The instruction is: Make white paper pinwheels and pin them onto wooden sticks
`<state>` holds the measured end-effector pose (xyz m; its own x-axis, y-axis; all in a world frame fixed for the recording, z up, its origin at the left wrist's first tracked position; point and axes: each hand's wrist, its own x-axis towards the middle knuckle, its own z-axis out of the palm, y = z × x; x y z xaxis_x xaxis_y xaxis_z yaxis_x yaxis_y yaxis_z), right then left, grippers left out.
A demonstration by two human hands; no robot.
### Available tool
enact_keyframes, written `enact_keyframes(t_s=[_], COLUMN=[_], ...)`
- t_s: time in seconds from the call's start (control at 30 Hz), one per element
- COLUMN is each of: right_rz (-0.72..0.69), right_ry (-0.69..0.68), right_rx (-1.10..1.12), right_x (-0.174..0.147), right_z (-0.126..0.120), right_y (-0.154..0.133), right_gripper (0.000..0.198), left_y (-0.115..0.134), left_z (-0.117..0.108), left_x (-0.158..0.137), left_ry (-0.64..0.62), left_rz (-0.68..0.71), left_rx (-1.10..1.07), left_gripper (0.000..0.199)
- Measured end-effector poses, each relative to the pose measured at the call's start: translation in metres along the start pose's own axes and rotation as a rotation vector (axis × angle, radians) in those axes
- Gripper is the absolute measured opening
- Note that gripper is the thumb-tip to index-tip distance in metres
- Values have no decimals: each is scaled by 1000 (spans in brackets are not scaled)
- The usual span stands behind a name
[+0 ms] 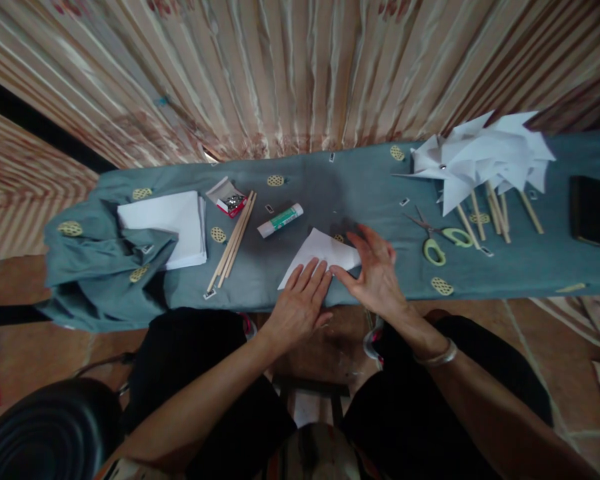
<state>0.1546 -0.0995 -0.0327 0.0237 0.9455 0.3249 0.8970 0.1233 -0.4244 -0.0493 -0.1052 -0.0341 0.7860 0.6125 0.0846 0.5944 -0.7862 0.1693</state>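
Observation:
A sheet of white paper (314, 248), folded into a triangle, lies on the cloth-covered table near its front edge. My left hand (299, 303) rests flat on the paper's lower edge, fingers stretched out. At the paper's right corner is my right hand (377, 273), thumb and fingers spread apart around that corner and touching it. A glue stick (280, 220) with a green label lies just beyond the paper to the left. Green-handled scissors (435, 239) lie with blades parted to the right of my right hand.
Several wooden sticks (234, 240) lie left of the glue stick, beside a small box of metal pins (227, 199). Farther left is a stack of white paper (167, 223). Paper pinwheels (485, 157) on sticks are piled at right, near a dark flat object (595, 212). A curtain (300, 80) hangs behind.

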Motion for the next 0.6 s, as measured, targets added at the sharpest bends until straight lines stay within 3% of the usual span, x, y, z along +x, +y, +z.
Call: enact_keyframes(t_s=[0.6], right_rz=[0], right_ry=[-34], right_rx=[-16], right_x=[-7], right_z=[5], right_y=[6], right_gripper=[64], left_y=[0], left_z=[1], left_x=[-1], left_ry=[13], left_rz=[-5], left_rx=[35], left_gripper=[77])
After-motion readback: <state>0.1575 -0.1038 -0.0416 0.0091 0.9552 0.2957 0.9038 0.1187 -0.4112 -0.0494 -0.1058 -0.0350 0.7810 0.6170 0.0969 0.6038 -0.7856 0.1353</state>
